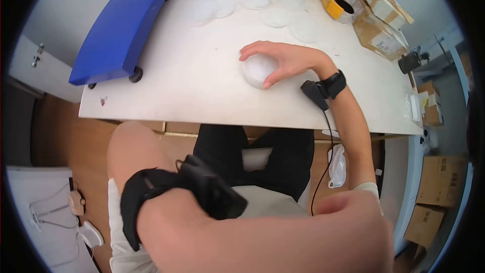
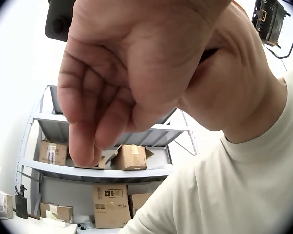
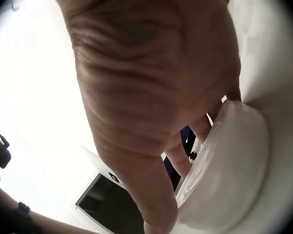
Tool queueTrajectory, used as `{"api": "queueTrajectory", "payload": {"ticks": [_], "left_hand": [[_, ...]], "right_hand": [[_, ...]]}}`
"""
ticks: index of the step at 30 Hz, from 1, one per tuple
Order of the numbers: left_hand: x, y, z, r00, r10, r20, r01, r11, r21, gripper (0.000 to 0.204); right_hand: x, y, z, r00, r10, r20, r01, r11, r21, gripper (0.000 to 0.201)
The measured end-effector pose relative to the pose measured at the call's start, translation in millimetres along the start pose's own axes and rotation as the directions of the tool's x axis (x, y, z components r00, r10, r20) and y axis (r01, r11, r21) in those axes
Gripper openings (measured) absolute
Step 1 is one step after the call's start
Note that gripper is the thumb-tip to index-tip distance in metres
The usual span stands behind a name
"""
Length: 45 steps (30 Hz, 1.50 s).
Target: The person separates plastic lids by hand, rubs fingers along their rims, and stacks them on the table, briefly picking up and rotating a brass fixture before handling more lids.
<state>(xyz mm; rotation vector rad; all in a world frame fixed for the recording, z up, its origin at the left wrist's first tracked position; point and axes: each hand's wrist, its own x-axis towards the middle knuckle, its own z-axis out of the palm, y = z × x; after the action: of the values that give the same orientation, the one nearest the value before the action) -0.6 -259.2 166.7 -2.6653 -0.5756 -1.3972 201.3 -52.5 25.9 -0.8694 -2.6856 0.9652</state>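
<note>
On the white table, a round translucent container (image 1: 258,69) stands under my right hand (image 1: 292,60), whose thumb and fingers curve round its sides. The right wrist view shows the container (image 3: 229,165) close up, with the thumb and fingertips of the hand (image 3: 146,107) at its rim. My left hand (image 1: 288,237) is raised close to the head camera, large and blurred across the bottom. In the left wrist view, that hand (image 2: 132,73) hangs with loosely bent fingers beside the neck and holds nothing visible.
A blue platform (image 1: 121,30) stands at the table's left. Several clear round discs, such as one disc (image 1: 256,0), lie at the back. A yellow-and-black ring-shaped object (image 1: 336,6) and cardboard boxes (image 1: 379,33) are at the back right. A cable (image 1: 326,172) hangs from the right wrist camera.
</note>
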Motion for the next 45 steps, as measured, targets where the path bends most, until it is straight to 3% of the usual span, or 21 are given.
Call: {"api": "queueTrajectory", "payload": {"ticks": [2,5,6,7,8,9,10,11,12,13,15,16,18,21,23,26,30,32,43,45], "left_hand": [[0,-3,3,0.992,0.112,-0.063,-0.115,0.992,-0.042,0.015],[7,-5,-7,0.966,0.227,-0.127,-0.233,0.972,-0.038,0.015],[13,-7,-30,0.983,0.078,0.164,-0.068,0.995,-0.07,0.019],[13,-10,-48,0.886,-0.088,0.456,0.122,0.991,-0.046,0.031],[11,-40,-37,0.945,0.073,0.319,-0.043,0.994,-0.1,0.03],[22,-75,-31,0.923,0.162,0.349,-0.152,0.987,-0.058,0.028],[31,-102,-23,0.915,-0.082,0.395,0.122,0.99,-0.077,0.023],[37,-134,-19,0.827,-0.302,0.474,0.299,0.951,0.084,0.022],[32,-171,-4,0.816,-0.389,0.428,0.412,0.91,0.042,0.027],[26,-212,5,0.774,-0.394,0.496,0.412,0.908,0.077,0.033],[5,-280,32,0.621,-0.546,0.563,0.606,0.79,0.097,0.045],[-6,-304,48,0.57,-0.626,0.533,0.634,0.747,0.2,0.052],[-23,-335,59,0.44,-0.723,0.533,0.669,0.659,0.343,0.079],[-42,-371,93,0.433,-0.73,0.529,0.629,0.665,0.403,0.092],[-51,-379,106,0.431,-0.748,0.504,0.599,0.655,0.461,0.105],[-63,-387,111,0.401,-0.819,0.411,0.698,0.564,0.442,0.105],[-67,-378,115,0.343,-0.871,0.351,0.694,0.487,0.531,0.1],[-72,-373,104,0.415,-0.85,0.325,0.663,0.528,0.532,0.097],[-56,-359,111,0.459,-0.814,0.356,0.557,0.576,0.598,0.097],[-45,-368,121,0.474,-0.799,0.371,0.541,0.596,0.593,0.096]], "right_hand": [[2,-3,-1,0.996,-0.072,0.056,0.067,0.995,0.08,0.071],[1,-4,2,0.997,-0.073,0.001,0.073,0.994,0.085,0.06],[0,-2,-3,0.995,-0.097,-0.033,0.1,0.991,0.09,0.055],[0,-3,-8,0.993,-0.031,-0.116,0.051,0.984,0.173,0.048],[0,2,-11,0.992,-0.03,-0.124,0.053,0.982,0.181,0.048],[0,12,-17,0.958,0.078,-0.276,-0.021,0.979,0.202,0.047],[-2,23,-23,0.892,0.182,-0.413,-0.091,0.969,0.231,0.045],[-5,35,-27,0.832,0.16,-0.532,-0.125,0.987,0.101,0.052],[-10,46,-28,0.761,0.113,-0.639,-0.169,0.985,-0.027,0.06],[-15,53,-24,0.765,0.101,-0.636,-0.158,0.987,-0.034,0.06],[-24,67,-22,0.676,0.173,-0.716,-0.554,0.761,-0.339,0.071],[-27,72,-22,0.674,0.164,-0.72,-0.547,0.766,-0.338,0.071],[-29,70,-16,0.666,0.33,-0.669,-0.638,0.716,-0.282,0.079],[-34,64,-28,0.684,0.425,-0.594,-0.633,0.75,-0.192,0.075],[-36,78,-31,0.669,0.412,-0.619,-0.627,0.76,-0.171,0.074],[-37,86,-29,0.641,0.38,-0.667,-0.617,0.772,-0.154,0.07],[-37,94,-27,0.608,0.302,-0.734,-0.605,0.775,-0.182,0.066],[-32,89,-25,0.606,0.312,-0.732,-0.608,0.774,-0.174,0.064],[-35,94,-23,0.594,0.27,-0.758,-0.538,0.834,-0.124,0.063],[-35,98,-22,0.611,0.213,-0.762,-0.456,0.882,-0.12,0.064]]}}
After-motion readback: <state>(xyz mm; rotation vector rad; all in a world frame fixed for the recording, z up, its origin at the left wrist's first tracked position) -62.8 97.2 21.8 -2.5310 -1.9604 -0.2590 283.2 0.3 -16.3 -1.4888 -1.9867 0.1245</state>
